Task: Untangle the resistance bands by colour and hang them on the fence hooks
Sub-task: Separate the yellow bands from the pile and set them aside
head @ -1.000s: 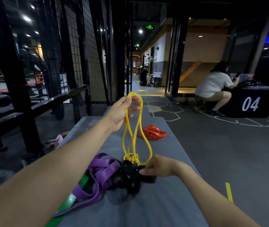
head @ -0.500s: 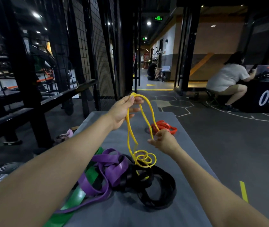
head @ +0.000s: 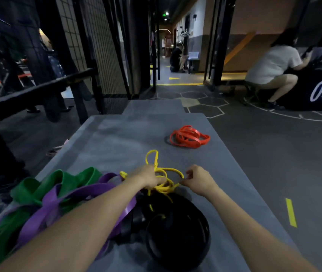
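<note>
A thin yellow band [head: 163, 180] lies in loose coils on the grey mat [head: 117, 138], partly over a coiled black band [head: 176, 236]. My left hand [head: 149, 176] grips the yellow coils from the left. My right hand [head: 197, 178] pinches the yellow band's right end with curled fingers. A purple band [head: 64, 205] and a green band [head: 44, 183] lie tangled under my left forearm. An orange-red band [head: 188, 136] sits coiled alone farther up the mat.
A black wire-mesh fence [head: 89, 42] with a rail [head: 38, 89] runs along the left. A person [head: 272, 65] sits at the right by a black box marked 04 [head: 321, 91]. Another person [head: 176, 59] crouches down the corridor.
Both hands have come down to the mat with the yellow band, which was held up stretched and now lies in loose coils. The camera has tilted down and closer.
</note>
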Demonstrator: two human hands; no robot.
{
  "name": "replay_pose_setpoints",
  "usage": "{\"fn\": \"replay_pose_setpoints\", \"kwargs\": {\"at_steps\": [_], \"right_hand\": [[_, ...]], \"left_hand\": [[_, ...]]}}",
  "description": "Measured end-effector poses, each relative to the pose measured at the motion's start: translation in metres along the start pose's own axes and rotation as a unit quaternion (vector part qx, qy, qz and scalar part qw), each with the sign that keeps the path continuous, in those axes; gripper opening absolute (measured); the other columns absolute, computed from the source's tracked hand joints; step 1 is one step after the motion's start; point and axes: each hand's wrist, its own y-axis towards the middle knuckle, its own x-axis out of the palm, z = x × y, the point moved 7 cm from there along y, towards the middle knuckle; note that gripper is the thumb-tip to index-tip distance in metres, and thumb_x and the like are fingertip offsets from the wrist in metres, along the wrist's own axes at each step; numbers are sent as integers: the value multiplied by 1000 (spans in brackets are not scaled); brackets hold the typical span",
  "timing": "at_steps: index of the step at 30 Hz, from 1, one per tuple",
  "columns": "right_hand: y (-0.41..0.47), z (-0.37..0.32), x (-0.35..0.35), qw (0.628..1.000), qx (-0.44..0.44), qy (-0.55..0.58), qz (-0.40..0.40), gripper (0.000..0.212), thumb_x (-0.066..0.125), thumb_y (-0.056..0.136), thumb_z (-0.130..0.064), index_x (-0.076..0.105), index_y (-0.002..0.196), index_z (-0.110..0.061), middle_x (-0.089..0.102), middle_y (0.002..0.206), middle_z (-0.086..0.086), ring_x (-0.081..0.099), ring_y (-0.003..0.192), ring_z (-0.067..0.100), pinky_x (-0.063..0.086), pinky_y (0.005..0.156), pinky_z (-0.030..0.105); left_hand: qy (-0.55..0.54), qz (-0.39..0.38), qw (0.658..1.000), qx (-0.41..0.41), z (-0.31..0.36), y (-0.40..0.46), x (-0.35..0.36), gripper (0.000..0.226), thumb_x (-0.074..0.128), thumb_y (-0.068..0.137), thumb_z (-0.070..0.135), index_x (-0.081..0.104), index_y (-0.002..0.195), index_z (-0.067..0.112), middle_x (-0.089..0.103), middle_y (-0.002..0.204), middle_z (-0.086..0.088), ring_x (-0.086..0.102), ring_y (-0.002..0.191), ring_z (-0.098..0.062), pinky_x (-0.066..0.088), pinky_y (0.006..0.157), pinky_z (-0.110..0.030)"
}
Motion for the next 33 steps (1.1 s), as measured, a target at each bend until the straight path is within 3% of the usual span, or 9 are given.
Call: {"fn": "replay_pose_setpoints", "kwargs": {"at_steps": [2, 5, 8, 10, 14, 17, 21, 26, 33], "right_hand": [[6, 7, 4, 1000, -5, -5, -9, 27, 71, 79, -26, 59, 97, -9, 59, 93, 7, 59, 102, 28, 34, 68, 23], [14, 13, 7, 1000, -4, -8, -16, 36, 71, 80, -29, 60, 104, -5, 63, 107, 12, 58, 104, 28, 41, 77, 28], [22, 14, 12, 999, -7, -11, -31, 23, 71, 79, -28, 61, 93, -12, 63, 102, 11, 58, 103, 27, 37, 70, 25], [27, 9, 11, 999, -13, -8, -37, 17, 70, 80, -26, 56, 81, -17, 60, 95, 8, 58, 96, 24, 33, 67, 21], [36, -18, 1, 999, -44, 19, -25, 31, 68, 82, -28, 62, 104, -8, 54, 91, 2, 50, 86, 15, 30, 64, 20], [44, -46, -11, 995, -81, 63, -7, 26, 65, 85, -31, 60, 101, -12, 55, 86, 0, 50, 81, 14, 33, 55, 22], [58, -81, -32, 989, -119, 80, 21, 20, 62, 87, -29, 56, 96, -13, 54, 75, -3, 51, 70, 13, 36, 56, 21], [92, -111, -49, 986, -111, 117, 39, 41, 63, 88, -29, 54, 119, -5, 61, 103, 8, 58, 90, 20, 43, 73, 29], [156, -121, -29, 991, -96, 86, 46, 43, 63, 87, -26, 53, 121, -2, 61, 119, 17, 56, 111, 32, 43, 84, 33]], "left_hand": [[57, -25, 998, -4, 0, 11, 13, 72, 48, 59, 76, 59, 113, 30, 62, 122, -2, 60, 108, -27, 50, 86, -35], [68, -37, 997, 4, 11, 9, 11, 40, 62, 75, 48, 64, 103, 20, 66, 110, -6, 61, 102, -27, 48, 84, -32], [43, -74, 996, 33, 21, 11, 15, 20, 58, 84, 29, 63, 96, 14, 64, 101, -12, 59, 94, -27, 46, 78, -27], [-36, -50, 998, 21, 18, 14, 7, 12, 59, 85, 25, 57, 80, 15, 59, 78, -7, 57, 72, -20, 42, 62, -16], [-198, 62, 978, -10, 16, 21, -59, 35, 54, 93, 24, 47, 59, 16, 47, 45, 5, 42, 34, -3, 25, 28, -10], [-297, 90, 951, 6, 20, 17, -109, 36, 55, 93, 22, 50, 58, 13, 48, 39, 2, 42, 31, -6, 29, 32, -11], [-367, 107, 923, 41, 25, 16, -152, 19, 57, 91, 13, 56, 72, 13, 50, 61, -4, 45, 53, -13, 38, 53, -24], [-376, 169, 910, 28, 19, 41, -199, 21, 57, 90, 13, 53, 70, 13, 47, 61, -4, 43, 53, -15, 37, 53, -25], [-381, 235, 894, 14, -4, 104, -206, 9, 61, 87, 14, 60, 80, 8, 53, 71, -9, 50, 61, -21, 43, 63, -32]]}}
